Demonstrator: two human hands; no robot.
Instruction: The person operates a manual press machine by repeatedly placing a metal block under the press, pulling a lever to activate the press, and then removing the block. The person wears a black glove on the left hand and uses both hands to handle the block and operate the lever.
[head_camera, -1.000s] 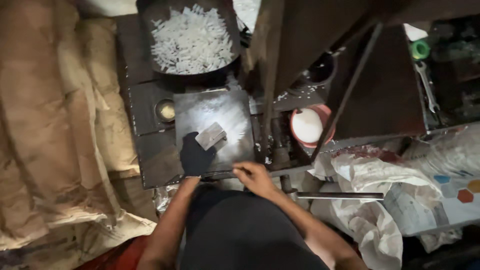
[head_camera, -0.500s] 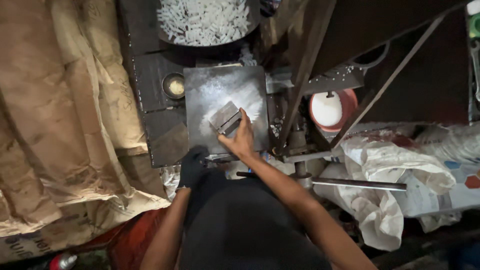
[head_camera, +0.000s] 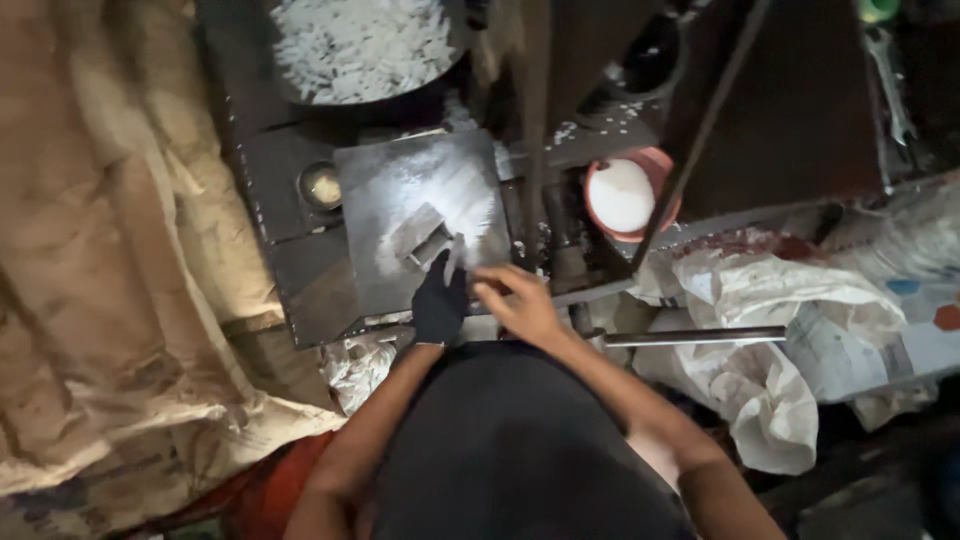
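My left hand (head_camera: 440, 303) wears a black glove and rests on the near part of a powder-dusted metal plate (head_camera: 400, 170). Its fingertips reach up to a small grey metal block (head_camera: 418, 232) lying on the plate. A thin pale streak (head_camera: 455, 262) shows beside the glove's fingers; I cannot tell whether they hold it. My bare right hand (head_camera: 517, 303) is just right of the glove at the plate's near edge. Its fingers are curled toward the glove, and nothing shows in them.
A dark pan of white stick-like pieces (head_camera: 360, 45) stands behind the plate. There is a small round cup (head_camera: 322, 185) to the left and a red bowl of white powder (head_camera: 625, 195) to the right. Brown sacks (head_camera: 110, 260) lie at the left, white bags (head_camera: 760, 300) and a metal rod (head_camera: 690, 337) at the right.
My right hand has come off the block and drawn back to the plate's near edge. The gloved left hand has moved up from the edge to the block.
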